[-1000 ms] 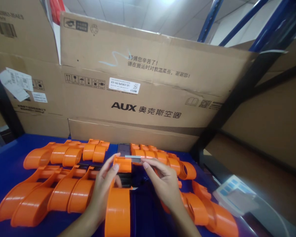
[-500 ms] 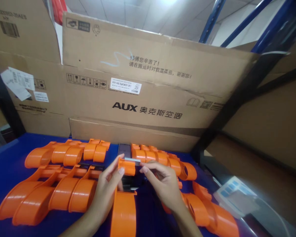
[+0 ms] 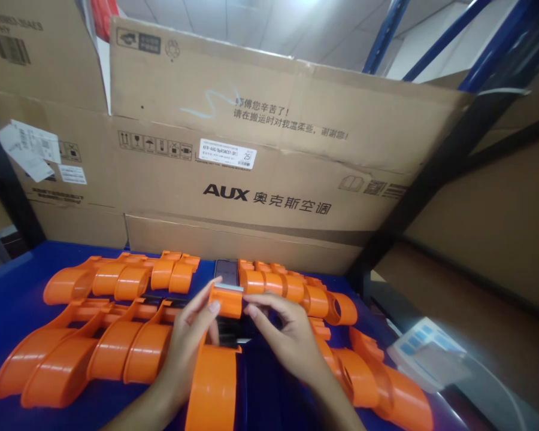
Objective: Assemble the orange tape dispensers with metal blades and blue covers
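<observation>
My left hand [image 3: 192, 326] grips the upper end of an orange plastic part [image 3: 212, 383], whose wide curved band hangs down toward me. A metal strip with a toothed edge [image 3: 228, 288] lies along the top of this part. My right hand [image 3: 281, 329] is at the strip's right end, thumb and index finger close together; whether they pinch the strip is too small to tell. Just below the held end, a black piece [image 3: 227, 329] shows between my hands.
Rows of orange parts [image 3: 67, 365] lie on the blue surface [image 3: 22, 263] at left, and more orange parts [image 3: 317, 301] at right. A dark phone-like slab [image 3: 226, 270] lies behind my hands. Cardboard [image 3: 269, 173] stands at the back; a white-and-blue box [image 3: 426, 353] is at right.
Both hands and the orange part have shifted slightly left. The metal strip now sits along the top of the part, sticking out less to the right.
</observation>
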The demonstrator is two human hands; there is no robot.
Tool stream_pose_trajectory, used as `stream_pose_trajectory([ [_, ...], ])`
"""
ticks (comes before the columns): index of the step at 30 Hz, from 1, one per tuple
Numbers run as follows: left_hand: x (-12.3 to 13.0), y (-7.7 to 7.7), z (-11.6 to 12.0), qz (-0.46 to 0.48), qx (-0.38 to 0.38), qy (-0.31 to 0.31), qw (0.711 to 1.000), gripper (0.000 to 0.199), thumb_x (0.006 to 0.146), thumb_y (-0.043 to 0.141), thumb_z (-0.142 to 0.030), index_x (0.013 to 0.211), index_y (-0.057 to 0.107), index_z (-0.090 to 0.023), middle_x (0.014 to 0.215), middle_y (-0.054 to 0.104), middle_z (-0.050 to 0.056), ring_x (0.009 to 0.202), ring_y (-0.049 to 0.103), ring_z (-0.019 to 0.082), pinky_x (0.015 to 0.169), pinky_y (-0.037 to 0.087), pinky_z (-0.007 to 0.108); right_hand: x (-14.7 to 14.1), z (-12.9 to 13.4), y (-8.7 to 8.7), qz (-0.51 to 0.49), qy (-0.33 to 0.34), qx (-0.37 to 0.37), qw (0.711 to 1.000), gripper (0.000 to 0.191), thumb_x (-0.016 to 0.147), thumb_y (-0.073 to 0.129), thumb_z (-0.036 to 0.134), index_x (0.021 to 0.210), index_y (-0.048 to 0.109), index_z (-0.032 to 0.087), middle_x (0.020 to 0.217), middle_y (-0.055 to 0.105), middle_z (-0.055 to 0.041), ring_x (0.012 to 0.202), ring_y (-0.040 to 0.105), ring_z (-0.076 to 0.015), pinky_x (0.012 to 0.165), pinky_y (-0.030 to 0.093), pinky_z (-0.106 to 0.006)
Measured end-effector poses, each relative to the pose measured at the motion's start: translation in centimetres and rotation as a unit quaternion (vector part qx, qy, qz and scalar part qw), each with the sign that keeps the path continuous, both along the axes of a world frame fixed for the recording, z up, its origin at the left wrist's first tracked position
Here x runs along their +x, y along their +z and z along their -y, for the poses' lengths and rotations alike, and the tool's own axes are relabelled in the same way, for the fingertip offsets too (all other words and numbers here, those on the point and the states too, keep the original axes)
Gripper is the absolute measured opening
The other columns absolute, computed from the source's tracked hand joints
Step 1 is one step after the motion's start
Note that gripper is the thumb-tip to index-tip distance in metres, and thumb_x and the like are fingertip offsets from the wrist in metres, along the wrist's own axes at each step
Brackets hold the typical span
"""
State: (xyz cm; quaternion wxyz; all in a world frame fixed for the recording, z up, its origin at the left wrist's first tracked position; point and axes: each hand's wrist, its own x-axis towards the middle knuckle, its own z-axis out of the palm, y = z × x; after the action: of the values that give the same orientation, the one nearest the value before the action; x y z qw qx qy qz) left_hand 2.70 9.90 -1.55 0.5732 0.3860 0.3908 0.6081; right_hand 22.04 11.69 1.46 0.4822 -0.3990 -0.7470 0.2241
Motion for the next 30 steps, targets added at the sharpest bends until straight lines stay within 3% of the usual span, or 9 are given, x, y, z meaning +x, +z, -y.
stream_pose_trajectory([
  [5, -0.7, -0.7, -0.8, 0.014, -0.002, 0.009, 1.0, 0.076, 0.087, 0.069, -0.057, 0.151, 0.054, -0.019, 0.048, 0.053, -0.006, 0.045, 0.044, 0.011, 0.05, 0.035, 0.023, 0.0, -0.2, 0.5, 0.191, -0.017, 0.06, 0.98, 0.022, 0.095, 0.066, 0.024, 0.115, 0.075, 0.026, 0.112, 0.076, -0.0075, 0.108, 0.066, -0.0288, 0.101, 0.049, -0.051],
  [9, -0.6, -0.8, -0.8, 0.004, 0.002, -0.002, 1.0, 0.074, 0.089, 0.069, -0.054, 0.151, 0.053, -0.018, 0.048, 0.054, -0.006, 0.047, 0.043, 0.011, 0.053, 0.035, 0.022, 0.0, -0.2, 1.0, 0.3, 0.013, 0.036, 0.953, 0.028, 0.091, 0.068, 0.024, 0.119, 0.07, 0.025, 0.12, 0.072, -0.0092, 0.113, 0.061, -0.031, 0.101, 0.048, -0.052],
  [13, -0.4, -0.7, -0.6, 0.004, 0.006, -0.012, 1.0, 0.072, 0.089, 0.069, -0.055, 0.15, 0.054, -0.021, 0.049, 0.054, -0.006, 0.048, 0.044, 0.011, 0.053, 0.035, 0.023, -0.1, -0.4, 1.1, 0.309, 0.008, 0.001, 0.951, 0.016, 0.09, 0.068, 0.022, 0.106, 0.069, 0.022, 0.106, 0.068, -0.0085, 0.102, 0.061, -0.0275, 0.095, 0.05, -0.045],
  [18, 0.0, -0.2, 0.0, 0.003, 0.0, -0.01, 1.0, 0.071, 0.088, 0.071, -0.055, 0.148, 0.056, -0.021, 0.051, 0.056, -0.005, 0.05, 0.044, 0.01, 0.055, 0.036, 0.022, -0.1, -1.2, 0.2, 0.319, -0.004, -0.031, 0.947, 0.028, 0.089, 0.072, 0.023, 0.116, 0.065, 0.023, 0.112, 0.065, -0.0086, 0.105, 0.059, -0.0282, 0.096, 0.048, -0.043],
  [21, 0.1, 0.1, 0.5, 0.0, 0.001, -0.006, 1.0, 0.07, 0.089, 0.07, -0.055, 0.148, 0.056, -0.021, 0.054, 0.058, -0.005, 0.052, 0.045, 0.011, 0.057, 0.037, 0.021, -0.2, -1.5, -0.4, 0.333, -0.011, -0.043, 0.942, 0.023, 0.088, 0.073, 0.024, 0.11, 0.066, 0.023, 0.109, 0.065, -0.0084, 0.104, 0.058, -0.0288, 0.092, 0.048, -0.041],
  [30, 0.1, 0.6, 0.5, 0.003, 0.007, 0.007, 1.0, 0.067, 0.089, 0.069, -0.055, 0.145, 0.058, -0.02, 0.054, 0.058, -0.005, 0.051, 0.047, 0.011, 0.057, 0.036, 0.022, -0.3, -1.5, 0.0, 0.289, 0.002, 0.001, 0.957, 0.019, 0.086, 0.066, 0.011, 0.099, 0.061, 0.024, 0.103, 0.065, -0.0051, 0.1, 0.059, -0.0257, 0.091, 0.048, -0.04],
])
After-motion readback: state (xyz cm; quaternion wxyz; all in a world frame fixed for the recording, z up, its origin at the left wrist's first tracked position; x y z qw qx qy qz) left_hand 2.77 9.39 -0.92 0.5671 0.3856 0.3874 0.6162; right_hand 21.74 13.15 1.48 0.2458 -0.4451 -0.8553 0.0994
